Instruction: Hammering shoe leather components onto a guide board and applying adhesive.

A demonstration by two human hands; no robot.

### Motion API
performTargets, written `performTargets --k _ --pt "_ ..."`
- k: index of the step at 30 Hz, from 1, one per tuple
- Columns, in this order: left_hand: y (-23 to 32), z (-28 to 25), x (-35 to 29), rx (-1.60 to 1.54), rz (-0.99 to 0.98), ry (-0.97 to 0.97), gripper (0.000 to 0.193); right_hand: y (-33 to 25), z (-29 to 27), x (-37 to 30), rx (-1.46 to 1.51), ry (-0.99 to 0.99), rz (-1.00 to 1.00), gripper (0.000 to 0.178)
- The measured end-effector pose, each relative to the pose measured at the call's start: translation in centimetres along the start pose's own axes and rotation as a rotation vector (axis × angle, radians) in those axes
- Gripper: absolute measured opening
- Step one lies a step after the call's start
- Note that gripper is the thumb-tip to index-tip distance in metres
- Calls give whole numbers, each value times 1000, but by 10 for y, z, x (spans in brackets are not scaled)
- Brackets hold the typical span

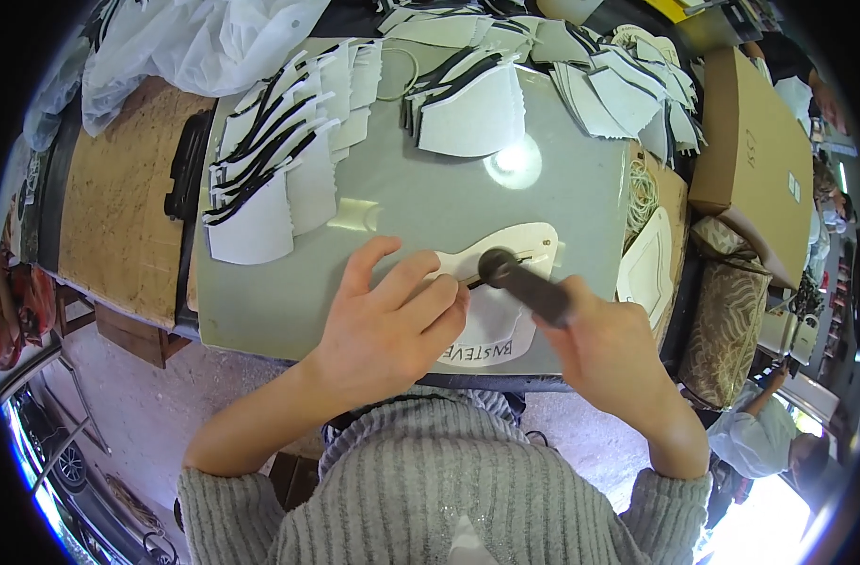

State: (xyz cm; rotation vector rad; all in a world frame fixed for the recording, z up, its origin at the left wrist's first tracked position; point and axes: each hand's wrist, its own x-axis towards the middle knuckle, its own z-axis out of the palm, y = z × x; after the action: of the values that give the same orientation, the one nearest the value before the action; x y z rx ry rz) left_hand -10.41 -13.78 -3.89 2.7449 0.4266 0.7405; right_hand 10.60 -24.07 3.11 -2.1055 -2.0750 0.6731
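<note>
My right hand [604,344] is wrapped round a hammer [533,290], whose dark round head is over a white template [529,240] near the table's front edge. A curved white piece [491,315] with a dark edge strip lies on the template, partly hidden by the hammer and my fingers. At the left end of that strip, the thumb and forefinger of my left hand [387,315] are drawn together on the piece. Its other fingers are bent and spread, one of them raised. Black handwriting marks the template's near edge.
Overlapping white pieces with black edges [265,221] lie at left on the grey work board [373,273]. A stack of similar pieces [472,113] stands farther back, others at far right. A cardboard box [755,160], patterned roll [726,330] and white template [646,268] are at right; plastic bags [194,47] at far left.
</note>
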Motion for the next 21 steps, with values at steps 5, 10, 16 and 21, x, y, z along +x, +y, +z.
performTargets --k 5,10,16,21 --pt "0 3 -7 49 4 22 25 -2 -3 3 -87 -111 9 31" --pt "-2 5 -8 -53 -36 65 24 0 4 1 -73 -87 7 32" --pt "-4 7 -9 -68 -17 94 25 2 -1 2 -9 -67 -18 31" --pt "-5 5 -7 -76 -11 61 26 -4 -6 9 -22 -83 -42 31"
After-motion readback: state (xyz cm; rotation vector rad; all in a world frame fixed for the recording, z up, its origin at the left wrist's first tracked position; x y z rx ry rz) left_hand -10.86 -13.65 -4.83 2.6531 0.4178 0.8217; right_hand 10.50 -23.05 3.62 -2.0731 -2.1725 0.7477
